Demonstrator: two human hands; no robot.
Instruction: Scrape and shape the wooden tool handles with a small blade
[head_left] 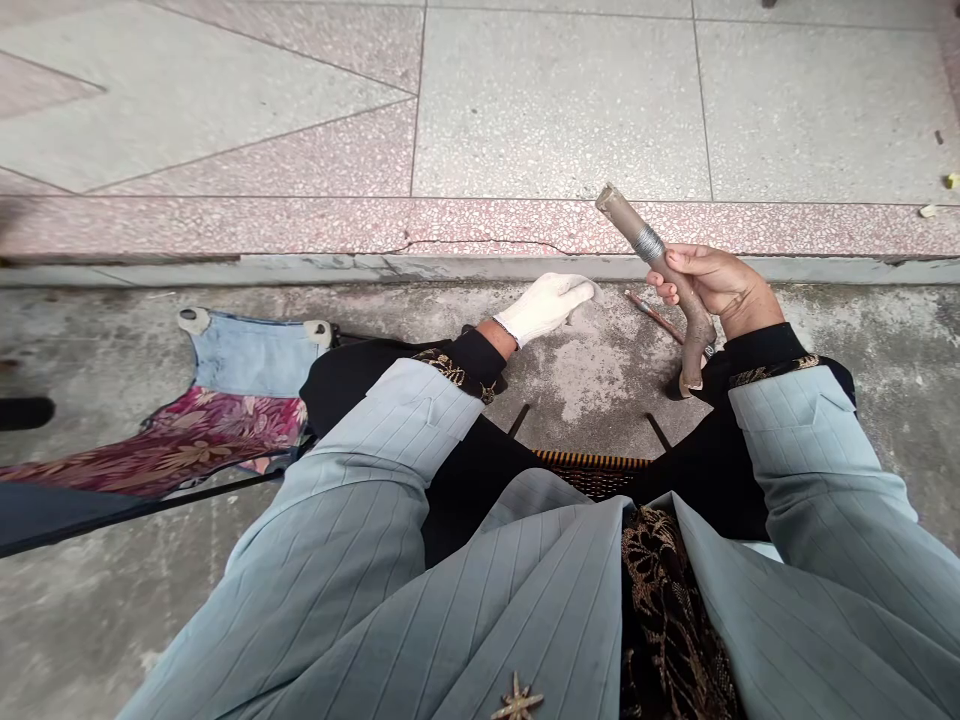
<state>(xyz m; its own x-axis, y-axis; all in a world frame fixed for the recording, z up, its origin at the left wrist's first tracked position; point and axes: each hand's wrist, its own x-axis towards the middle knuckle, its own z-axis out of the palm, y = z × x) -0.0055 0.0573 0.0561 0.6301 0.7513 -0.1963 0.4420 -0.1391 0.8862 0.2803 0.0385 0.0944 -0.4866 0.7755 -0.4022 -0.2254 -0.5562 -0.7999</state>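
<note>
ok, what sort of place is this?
Probably outdoors, perhaps a yard at a porch's edge: stained, worn concrete ground, a raised speckled tile floor with a cracked edge, and what looks like a folding fabric chair.

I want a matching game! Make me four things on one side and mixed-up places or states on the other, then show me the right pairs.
Things:
1. left hand
2. right hand
3. silvery wire
4. star pin

Places and states:
A. wound around the bent stick
B. on the front of the grey-blue jacket
C. inside a white glove
D. bare, holding the bent stick

Right pairs: 1-C, 2-D, 3-A, 4-B
</note>
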